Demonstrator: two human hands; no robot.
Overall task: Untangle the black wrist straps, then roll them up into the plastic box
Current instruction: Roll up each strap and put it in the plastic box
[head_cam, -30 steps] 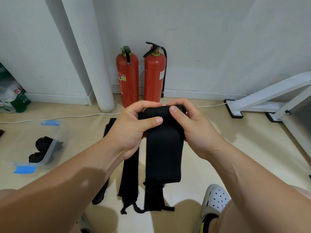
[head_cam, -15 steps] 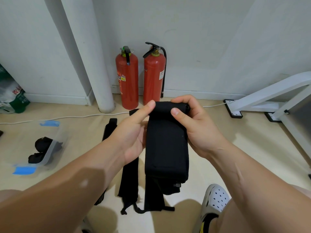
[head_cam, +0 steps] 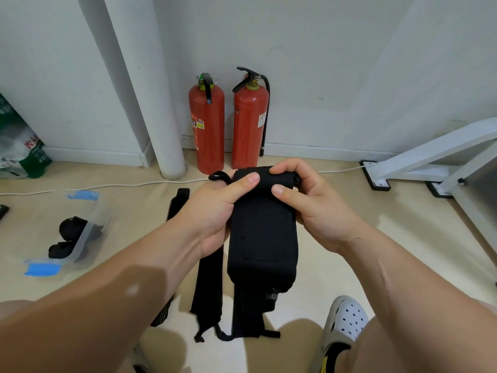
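A wide black wrist strap point(head_cam: 263, 238) hangs in front of me, its top end rolled into a small coil. My left hand point(head_cam: 212, 211) grips the coil's left side, thumb across the front. My right hand point(head_cam: 309, 205) pinches the coil's right side with curled fingers. Under my hands more black straps point(head_cam: 207, 289) lie flat on the floor, one partly hidden by my left forearm. A clear plastic box point(head_cam: 80, 235) with blue tape lies on the floor at the left and holds rolled black straps point(head_cam: 71, 228).
Two red fire extinguishers point(head_cam: 228, 125) stand against the wall behind my hands, beside a white pipe point(head_cam: 156, 103). A white cable point(head_cam: 107, 185) runs along the floor. A white metal frame point(head_cam: 430, 162) sits at the right. My shoe point(head_cam: 344, 321) is at bottom right.
The hanging strap has become shorter as the coil at its top grew. My left thumb has come back over the coil's front, and the strap's lower end has risen off the floor.
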